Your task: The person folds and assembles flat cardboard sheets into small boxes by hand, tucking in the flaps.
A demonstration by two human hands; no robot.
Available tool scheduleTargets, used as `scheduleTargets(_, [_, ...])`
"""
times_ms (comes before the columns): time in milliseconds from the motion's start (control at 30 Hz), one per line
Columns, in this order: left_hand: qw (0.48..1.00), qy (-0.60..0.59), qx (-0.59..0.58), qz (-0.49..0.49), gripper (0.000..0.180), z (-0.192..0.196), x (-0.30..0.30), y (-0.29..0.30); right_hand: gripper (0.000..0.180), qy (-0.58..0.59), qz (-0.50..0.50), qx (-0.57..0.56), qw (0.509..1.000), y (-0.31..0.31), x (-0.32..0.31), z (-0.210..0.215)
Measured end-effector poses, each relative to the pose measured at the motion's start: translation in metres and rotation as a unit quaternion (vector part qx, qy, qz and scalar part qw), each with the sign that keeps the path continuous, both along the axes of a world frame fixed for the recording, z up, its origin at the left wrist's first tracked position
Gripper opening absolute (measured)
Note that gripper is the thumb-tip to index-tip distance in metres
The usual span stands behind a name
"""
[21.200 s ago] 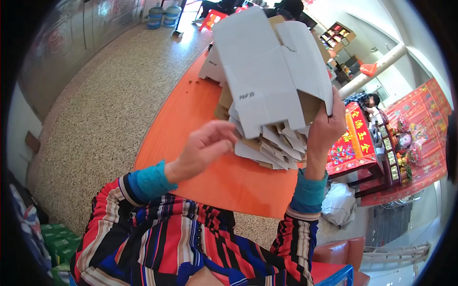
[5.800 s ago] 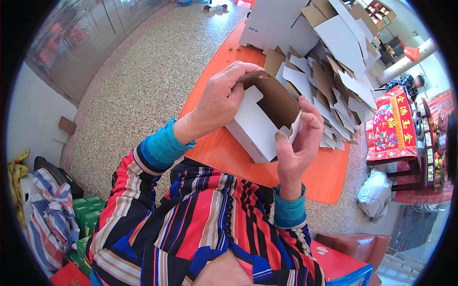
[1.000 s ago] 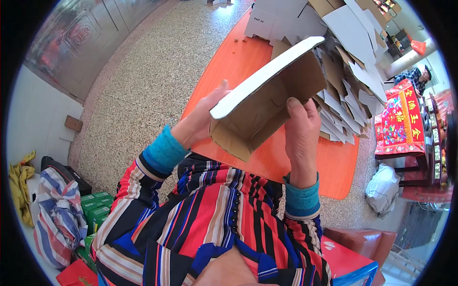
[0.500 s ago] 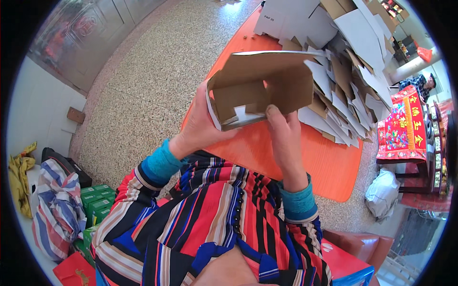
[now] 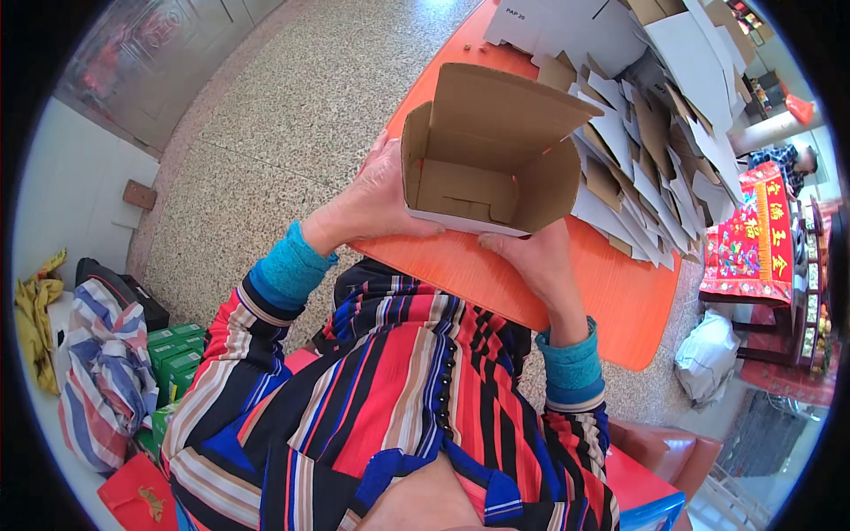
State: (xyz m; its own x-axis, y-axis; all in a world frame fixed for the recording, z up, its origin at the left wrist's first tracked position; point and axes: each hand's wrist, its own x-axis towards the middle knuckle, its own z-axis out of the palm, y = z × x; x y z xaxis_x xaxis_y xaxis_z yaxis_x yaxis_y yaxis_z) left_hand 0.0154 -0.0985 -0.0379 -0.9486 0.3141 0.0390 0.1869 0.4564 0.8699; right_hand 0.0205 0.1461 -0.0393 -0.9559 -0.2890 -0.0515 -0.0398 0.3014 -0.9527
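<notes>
Between my two hands is a cardboard box [image 5: 469,190], brown inside and white outside, its lid flap standing up at the far side. Its bottom panels lie closed inside, with a slit line showing. My left hand [image 5: 385,195] grips the left wall, thumb along the near lower edge. At the near right corner, my right hand [image 5: 536,261] holds the box with its thumb on the front face; its other fingers are hidden behind the wall. The box is over the near part of an orange table [image 5: 611,301].
A stack of flattened white-and-brown cartons [image 5: 637,159] leans at the table's right side. Beyond stands a white carton [image 5: 567,31]. Green boxes [image 5: 177,354] and a striped bag [image 5: 106,372] lie on the left. A white plastic bag [image 5: 707,358] sits on the floor at right.
The right thumb has come out of the box to its front face. The bottom panels, partly gapped before, now lie closed. The box is tipped more upright, with its lid flap raised.
</notes>
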Motion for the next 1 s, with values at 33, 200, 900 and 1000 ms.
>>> scheduleTargets(33, [1.0,-0.006,0.006,-0.003,0.098,-0.001,0.0,-0.001,0.081,0.019,0.0,0.004,1.0,-0.001,-0.001,-0.003])
scheduleTargets(200, [0.999,0.01,-0.043,-0.031,0.094,-0.001,0.0,-0.009,0.085,0.023,0.015,0.025,0.999,0.005,-0.001,0.001])
scheduleTargets(900, [0.996,-0.036,0.073,-0.025,0.097,-0.025,0.006,-0.006,0.104,0.068,0.025,0.017,0.997,0.004,0.014,-0.009])
scheduleTargets(1000, [0.996,-0.047,0.065,-0.051,0.094,-0.03,0.007,-0.009,0.105,0.06,0.03,0.011,0.998,0.005,0.02,-0.007])
